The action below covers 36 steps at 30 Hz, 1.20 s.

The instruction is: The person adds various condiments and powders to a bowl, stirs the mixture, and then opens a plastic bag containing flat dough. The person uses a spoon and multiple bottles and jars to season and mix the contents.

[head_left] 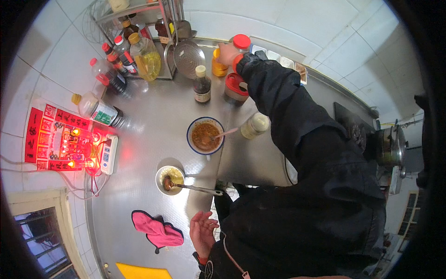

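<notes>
My right hand reaches to the back of the steel counter, its fingers round the top of a yellow-orange jar. Beside it stand a red-lidded jar and a red-topped container. My left hand is empty, fingers loosely curled, near the counter's front edge. Between the hands, a blue-rimmed enamel cup holds brown sauce and a pale-handled spoon. A white bowl holds yellowish contents and a metal ladle. A pale-lidded glass jar and a dark sauce bottle stand nearby.
Oil and sauce bottles stand by a metal rack with a hanging skimmer. A power strip with glowing red lights lies by the wall. A pink cloth, a yellow board, seasoning trays and a pot are also there.
</notes>
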Available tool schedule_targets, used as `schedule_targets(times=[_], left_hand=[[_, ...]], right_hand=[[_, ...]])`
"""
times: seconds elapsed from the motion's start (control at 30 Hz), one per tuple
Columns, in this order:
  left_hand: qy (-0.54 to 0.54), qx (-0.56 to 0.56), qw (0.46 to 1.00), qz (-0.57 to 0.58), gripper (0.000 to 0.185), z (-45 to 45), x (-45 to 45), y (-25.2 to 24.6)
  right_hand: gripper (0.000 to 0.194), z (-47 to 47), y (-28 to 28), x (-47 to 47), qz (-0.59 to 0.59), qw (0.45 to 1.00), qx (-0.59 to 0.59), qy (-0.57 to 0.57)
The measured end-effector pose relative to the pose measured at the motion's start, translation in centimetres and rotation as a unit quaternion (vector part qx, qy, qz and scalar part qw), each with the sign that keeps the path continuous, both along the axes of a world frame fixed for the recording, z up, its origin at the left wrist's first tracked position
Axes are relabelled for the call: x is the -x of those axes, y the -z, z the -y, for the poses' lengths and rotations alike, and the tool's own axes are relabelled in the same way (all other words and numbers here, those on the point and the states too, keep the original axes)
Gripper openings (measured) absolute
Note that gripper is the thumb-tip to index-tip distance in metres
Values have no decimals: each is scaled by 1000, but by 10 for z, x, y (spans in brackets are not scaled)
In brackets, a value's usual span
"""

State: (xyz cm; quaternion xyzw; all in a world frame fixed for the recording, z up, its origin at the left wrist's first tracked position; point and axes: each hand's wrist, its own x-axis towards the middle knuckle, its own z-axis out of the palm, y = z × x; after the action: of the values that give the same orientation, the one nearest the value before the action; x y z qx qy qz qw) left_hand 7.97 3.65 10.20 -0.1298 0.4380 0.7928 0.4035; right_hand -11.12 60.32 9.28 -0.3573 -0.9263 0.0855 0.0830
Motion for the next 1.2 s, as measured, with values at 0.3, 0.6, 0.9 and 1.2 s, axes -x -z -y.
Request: schedule_targets(times=[0.3, 0.6, 0.9, 1.2], left_hand=[[11, -25, 999, -43, 40, -18, -16, -8], [45, -36, 997, -51, 31, -35, -34, -10], [98, -7, 993, -59, 31, -64, -51, -25], [113, 40, 986, -116, 32, -70, -58, -23]], right_hand=[[42, 38, -90, -42, -30, 983, 47, -175], [16, 187, -234, -205, -284, 737, 501, -353], [17, 238, -314, -313, -266, 565, 325, -710], [18, 230, -312, -339, -261, 550, 335, -719]])
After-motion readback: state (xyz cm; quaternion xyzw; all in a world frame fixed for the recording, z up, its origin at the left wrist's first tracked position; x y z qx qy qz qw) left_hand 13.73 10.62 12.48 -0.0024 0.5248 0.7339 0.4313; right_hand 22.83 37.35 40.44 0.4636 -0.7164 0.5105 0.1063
